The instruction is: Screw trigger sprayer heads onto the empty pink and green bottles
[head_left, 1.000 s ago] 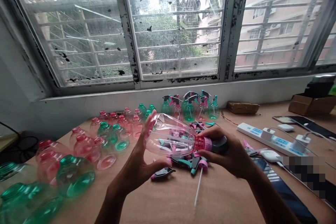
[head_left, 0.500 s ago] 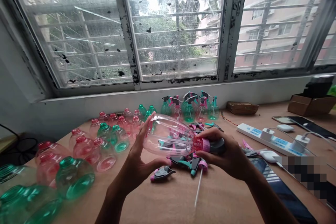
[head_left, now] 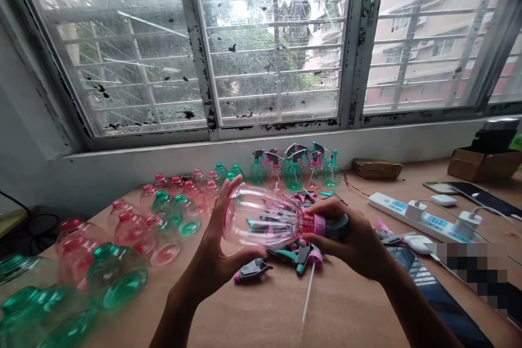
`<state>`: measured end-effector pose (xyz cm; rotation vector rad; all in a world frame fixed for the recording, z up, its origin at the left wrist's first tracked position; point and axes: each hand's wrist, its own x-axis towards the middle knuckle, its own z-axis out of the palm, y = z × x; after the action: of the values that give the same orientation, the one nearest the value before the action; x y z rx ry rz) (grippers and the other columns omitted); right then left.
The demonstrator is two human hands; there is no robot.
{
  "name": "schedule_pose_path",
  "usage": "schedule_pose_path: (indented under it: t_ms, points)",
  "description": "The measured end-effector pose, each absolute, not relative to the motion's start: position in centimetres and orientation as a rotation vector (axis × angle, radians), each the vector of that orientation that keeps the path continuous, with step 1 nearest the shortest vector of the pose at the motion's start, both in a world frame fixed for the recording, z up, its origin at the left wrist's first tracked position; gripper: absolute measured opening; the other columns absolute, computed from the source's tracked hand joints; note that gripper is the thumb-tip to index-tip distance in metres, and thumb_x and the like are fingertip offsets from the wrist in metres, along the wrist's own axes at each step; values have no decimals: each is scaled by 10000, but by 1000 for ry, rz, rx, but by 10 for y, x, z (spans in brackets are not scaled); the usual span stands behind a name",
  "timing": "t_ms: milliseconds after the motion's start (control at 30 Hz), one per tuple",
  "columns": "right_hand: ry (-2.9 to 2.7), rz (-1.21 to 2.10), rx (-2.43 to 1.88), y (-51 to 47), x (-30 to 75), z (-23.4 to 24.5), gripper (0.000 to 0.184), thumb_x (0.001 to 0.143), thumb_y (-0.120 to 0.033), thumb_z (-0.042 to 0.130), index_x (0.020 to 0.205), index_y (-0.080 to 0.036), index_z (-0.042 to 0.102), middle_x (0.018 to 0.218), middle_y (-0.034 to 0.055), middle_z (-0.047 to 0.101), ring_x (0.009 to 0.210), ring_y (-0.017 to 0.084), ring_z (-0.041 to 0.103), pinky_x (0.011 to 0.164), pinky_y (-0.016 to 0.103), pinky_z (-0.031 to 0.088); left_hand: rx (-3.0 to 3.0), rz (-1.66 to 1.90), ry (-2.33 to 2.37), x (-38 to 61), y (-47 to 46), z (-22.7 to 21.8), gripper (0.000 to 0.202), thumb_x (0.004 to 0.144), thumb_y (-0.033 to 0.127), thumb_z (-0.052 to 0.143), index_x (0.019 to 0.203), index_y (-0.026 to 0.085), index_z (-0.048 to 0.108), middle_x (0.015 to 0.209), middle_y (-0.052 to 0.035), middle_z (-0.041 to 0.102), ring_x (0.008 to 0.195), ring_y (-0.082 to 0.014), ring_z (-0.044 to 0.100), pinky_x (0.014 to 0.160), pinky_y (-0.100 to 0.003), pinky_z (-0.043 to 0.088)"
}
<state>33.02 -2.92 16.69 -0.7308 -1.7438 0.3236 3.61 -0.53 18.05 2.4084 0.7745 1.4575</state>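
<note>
A clear pink spray bottle (head_left: pixel 261 215) lies sideways in the air above the table, held between both hands. My left hand (head_left: pixel 210 253) cups its base, thumb below and fingers along the far end. At the neck, my right hand (head_left: pixel 354 239) grips the pink collar (head_left: pixel 319 225) and dark grey body of the spray head (head_left: pixel 338 226) between thumb and fingers. Behind and under the bottle is a pile of loose spray heads (head_left: pixel 302 255) in grey, pink and teal, partly hidden. One grey spray head (head_left: pixel 253 270) lies nearest my left thumb.
Several open pink bottles (head_left: pixel 130 228) and green bottles (head_left: pixel 116 277) stand at the left. Bottles with spray heads (head_left: pixel 293 171) line the wall. To the right are a power strip (head_left: pixel 428 220) with plugs, a dark tablet (head_left: pixel 432 293) and cardboard boxes (head_left: pixel 483 163).
The bottle has turned slightly about its length and its base end has dipped a little. Both hands keep nearly the same places.
</note>
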Motion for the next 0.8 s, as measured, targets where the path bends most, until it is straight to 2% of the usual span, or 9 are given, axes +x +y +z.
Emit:
schedule_pose_path:
  t_ms: [67, 200, 300, 367, 467, 567, 700, 800]
  points:
    - [-1717, 338, -735, -30, 331, 168, 277, 867, -243, 906, 1086, -289, 743, 853, -29, 740, 692, 155, 667, 606, 220, 518, 2430, 1453, 764, 36, -4, 181, 1151, 851, 493, 898, 1740, 404, 172, 1803, -137, 335, 1633, -402, 398, 1307, -611, 403]
    - [-1676, 334, -743, -31, 332, 169, 259, 845, -250, 925, 1045, -280, 763, 842, -24, 726, 674, 150, 638, 587, 217, 496, 2472, 1487, 778, 35, 1, 177, 1073, 910, 397, 866, 1731, 439, 177, 1816, -105, 314, 1664, -362, 346, 1306, -589, 414]
    - [-1673, 351, -750, -31, 332, 168, 257, 851, -245, 919, 1049, -286, 760, 851, -30, 723, 672, 143, 628, 584, 211, 482, 2494, 1543, 784, 33, 4, 173, 948, 1013, 342, 752, 1733, 450, 145, 1787, -110, 379, 1626, -333, 432, 1314, -603, 385]
    - [-1667, 350, -755, -31, 331, 168, 258, 852, -240, 916, 1051, -292, 760, 855, -36, 720, 680, 138, 623, 593, 209, 473, 2525, 1543, 832, 33, 3, 172, 936, 1026, 352, 730, 1742, 417, 131, 1766, -135, 416, 1611, -338, 457, 1319, -601, 371]
    - [-1663, 345, -768, -31, 330, 170, 249, 845, -243, 920, 1039, -288, 770, 851, -34, 724, 692, 138, 623, 605, 211, 470, 2577, 1449, 893, 34, -2, 176, 1034, 945, 480, 808, 1746, 380, 162, 1781, -160, 378, 1625, -386, 416, 1305, -599, 396]
    - [-1660, 388, -768, -31, 329, 172, 227, 851, -252, 916, 1026, -276, 772, 828, -37, 717, 658, 128, 599, 580, 205, 455, 2581, 1439, 885, 34, -5, 180, 920, 962, 564, 749, 1722, 404, 256, 1794, -134, 358, 1639, -404, 381, 1298, -619, 401]
    - [-1647, 450, -751, -32, 329, 173, 201, 865, -260, 907, 1009, -268, 768, 803, -49, 675, 627, 116, 552, 553, 201, 430, 2554, 1521, 862, 34, -2, 179, 883, 990, 509, 739, 1720, 431, 248, 1794, -98, 371, 1649, -363, 376, 1318, -566, 393]
    - [-1632, 474, -752, -32, 330, 173, 195, 861, -279, 913, 990, -262, 768, 794, -50, 648, 624, 120, 544, 549, 207, 441, 2535, 1564, 838, 33, 1, 177, 833, 1022, 433, 724, 1710, 463, 255, 1746, -69, 466, 1626, -309, 434, 1319, -522, 409]
